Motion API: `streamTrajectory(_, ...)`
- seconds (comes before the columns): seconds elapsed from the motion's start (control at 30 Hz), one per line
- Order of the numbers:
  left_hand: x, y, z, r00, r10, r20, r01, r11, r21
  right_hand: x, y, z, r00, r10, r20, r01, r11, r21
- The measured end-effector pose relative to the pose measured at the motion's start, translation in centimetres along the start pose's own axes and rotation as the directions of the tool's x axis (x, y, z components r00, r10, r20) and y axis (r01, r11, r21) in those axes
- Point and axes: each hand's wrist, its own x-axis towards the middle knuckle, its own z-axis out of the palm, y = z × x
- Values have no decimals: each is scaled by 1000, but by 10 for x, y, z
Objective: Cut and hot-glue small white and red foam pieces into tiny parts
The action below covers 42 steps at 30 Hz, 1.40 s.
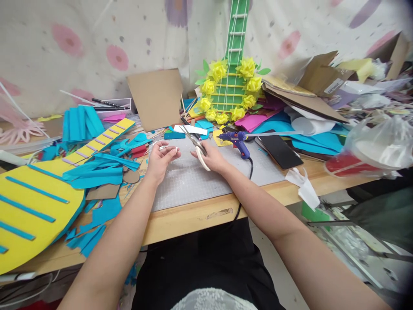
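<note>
My right hand (211, 156) is closed round the white handles of a pair of scissors (194, 138), whose metal blades point up and to the left above the grey cutting mat (180, 185). Facing it, my left hand (159, 161) pinches a small, thin white strip (165, 147) between thumb and fingers; its exact kind is too small to make out. Past the scissors lies a white piece of paper (190, 129). To the right of my right hand rests a blue hot glue gun (237, 141) with a clear glue stick in its back and a black cord.
A yellow guitar-shaped craft (41, 202) with blue strips lies at left among blue paper scraps (93, 172). A green guitar craft (230, 82) with yellow flowers stands at the back. A phone (280, 150), cardboard (306, 101) and a bagged red-and-white cup (351, 161) occupy the right.
</note>
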Motion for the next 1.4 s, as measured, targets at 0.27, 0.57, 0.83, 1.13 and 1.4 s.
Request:
streamTrajectory(0.27,0,3,-2,996,-83,17,84,994,-62,-4,-1,-8,997,-13,70,16,999,-43)
streamTrajectory(0.57,-1,15,-2,966,-257,-4,249,941,-230,-3,5,-9,999,-25,-39,20,993,-116)
streamTrajectory(0.83,5,19,-5,897,-440,-48,376,815,-441,-6,2,-10,989,-144,22,141,912,-384)
streamTrajectory(1.13,6,19,-5,873,-482,-75,394,787,-475,-9,-6,-9,982,-169,80,187,863,-470)
streamTrajectory(1.4,8,15,-9,878,-475,-66,390,787,-477,-8,-3,-10,984,-155,82,176,858,-482)
